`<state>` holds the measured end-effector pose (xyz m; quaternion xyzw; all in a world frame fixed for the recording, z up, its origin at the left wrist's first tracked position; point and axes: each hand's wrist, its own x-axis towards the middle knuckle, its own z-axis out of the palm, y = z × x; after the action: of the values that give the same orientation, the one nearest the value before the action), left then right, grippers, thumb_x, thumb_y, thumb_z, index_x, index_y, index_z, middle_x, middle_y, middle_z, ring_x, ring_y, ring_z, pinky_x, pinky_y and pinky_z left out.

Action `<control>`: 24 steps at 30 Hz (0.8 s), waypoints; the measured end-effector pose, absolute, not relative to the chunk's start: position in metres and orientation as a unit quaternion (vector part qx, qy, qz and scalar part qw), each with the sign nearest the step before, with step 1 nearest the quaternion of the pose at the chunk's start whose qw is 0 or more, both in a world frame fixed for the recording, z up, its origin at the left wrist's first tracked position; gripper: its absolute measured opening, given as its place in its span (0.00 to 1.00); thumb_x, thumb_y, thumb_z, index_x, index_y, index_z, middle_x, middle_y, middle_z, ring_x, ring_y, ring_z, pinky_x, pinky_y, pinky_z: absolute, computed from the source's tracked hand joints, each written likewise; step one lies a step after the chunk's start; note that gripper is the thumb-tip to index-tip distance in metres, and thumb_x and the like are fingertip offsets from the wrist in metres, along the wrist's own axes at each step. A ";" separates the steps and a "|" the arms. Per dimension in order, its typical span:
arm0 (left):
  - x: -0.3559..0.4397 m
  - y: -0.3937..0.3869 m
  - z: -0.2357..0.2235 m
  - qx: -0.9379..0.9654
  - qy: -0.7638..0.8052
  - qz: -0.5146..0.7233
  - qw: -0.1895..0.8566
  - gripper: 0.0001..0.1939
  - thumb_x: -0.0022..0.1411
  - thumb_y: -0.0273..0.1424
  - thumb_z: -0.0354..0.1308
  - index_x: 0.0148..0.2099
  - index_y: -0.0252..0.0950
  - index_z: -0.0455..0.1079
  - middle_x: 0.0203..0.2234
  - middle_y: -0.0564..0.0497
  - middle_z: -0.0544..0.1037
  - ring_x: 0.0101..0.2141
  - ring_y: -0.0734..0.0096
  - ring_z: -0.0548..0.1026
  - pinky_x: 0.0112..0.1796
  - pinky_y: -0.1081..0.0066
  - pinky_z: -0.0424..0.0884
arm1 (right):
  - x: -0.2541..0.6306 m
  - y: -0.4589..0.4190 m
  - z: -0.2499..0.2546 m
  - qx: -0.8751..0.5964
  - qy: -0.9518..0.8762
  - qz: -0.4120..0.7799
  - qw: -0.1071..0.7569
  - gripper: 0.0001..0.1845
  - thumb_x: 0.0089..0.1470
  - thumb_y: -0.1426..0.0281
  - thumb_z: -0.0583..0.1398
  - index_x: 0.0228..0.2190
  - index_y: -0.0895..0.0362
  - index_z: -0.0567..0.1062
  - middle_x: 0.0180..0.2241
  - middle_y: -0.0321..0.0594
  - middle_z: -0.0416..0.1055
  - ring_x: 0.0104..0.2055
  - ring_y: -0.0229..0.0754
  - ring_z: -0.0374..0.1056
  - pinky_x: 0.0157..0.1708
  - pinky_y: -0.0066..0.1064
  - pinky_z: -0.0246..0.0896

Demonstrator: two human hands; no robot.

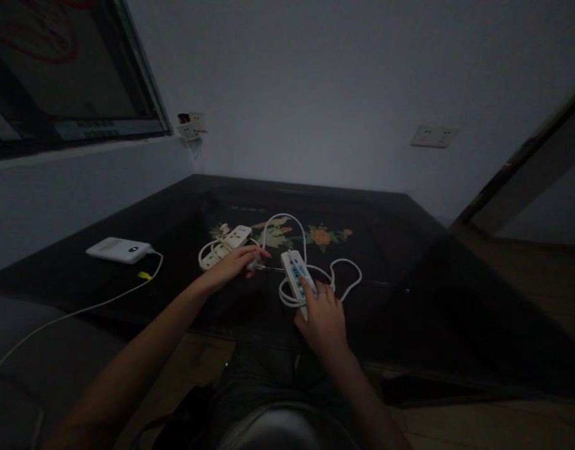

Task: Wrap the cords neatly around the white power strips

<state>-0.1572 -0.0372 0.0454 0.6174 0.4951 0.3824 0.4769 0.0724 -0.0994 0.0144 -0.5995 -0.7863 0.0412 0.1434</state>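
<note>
1. Your left hand (pixel 235 262) has its grip closed on a pale plug (pixel 255 265), held just above or against the surface (pixel 385 237); its prongs point toward your right.
2. Your right hand (pixel 325 315) is clamped on the near end of the strip (pixel 294 269), index finger lying over its blue-marked face, thumb at its near end. The strip sits in front of you, tilted a little across the surface.
3. Done, as far as shows: plug and strip are both in hand, apart from each other. No plug shows in the sockets you can see on the strip; your fingers hide the rest.
4. Left undone: the white cord (pixel 280 215) lies loose, arching behind the strip and looping beside it on both sides. Whether any loop passes under the strip is hidden.
5. The second strip (pixel 239 235), just beyond your left hand, looks untouched by the right one, with its cord (pixel 200 256) bunched around it.
6. Well apart, to your left, a power bank (pixel 116 250) lies with a cable (pixel 161 259) connected, clear of both hands.
</note>
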 end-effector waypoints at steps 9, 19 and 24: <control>-0.182 -0.034 0.094 0.432 0.381 0.624 0.528 0.12 0.59 0.30 0.52 0.42 0.29 0.71 0.26 0.50 0.70 0.17 0.84 0.59 0.18 0.80 0.58 | 0.100 -0.088 -0.007 -0.555 -0.788 0.038 0.265 0.35 0.49 0.76 0.58 0.59 0.51 0.62 0.46 0.49 0.66 0.48 0.53 0.60 0.46 0.44 0.60; -0.208 -0.047 0.124 0.305 0.292 0.742 0.520 0.17 0.68 0.27 0.37 0.43 0.29 0.67 0.24 0.52 0.68 0.18 0.83 0.58 0.22 0.81 0.61 | 0.129 -0.082 -0.020 -0.570 -0.726 0.031 0.382 0.32 0.52 0.72 0.57 0.59 0.54 0.59 0.47 0.49 0.63 0.46 0.52 0.57 0.48 0.46 0.58; -0.202 -0.058 0.120 0.393 0.329 0.700 0.498 0.14 0.65 0.27 0.44 0.44 0.28 0.70 0.25 0.50 0.68 0.19 0.81 0.61 0.20 0.78 0.61 | 0.127 -0.077 -0.019 -0.607 -0.725 0.014 0.325 0.31 0.53 0.72 0.57 0.58 0.55 0.61 0.48 0.50 0.65 0.48 0.53 0.58 0.47 0.44 0.58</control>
<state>-0.2018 -0.0585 0.1198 0.3932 0.3288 0.6995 0.4980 0.1273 -0.0768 -0.0186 -0.6068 -0.7254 0.0140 0.3248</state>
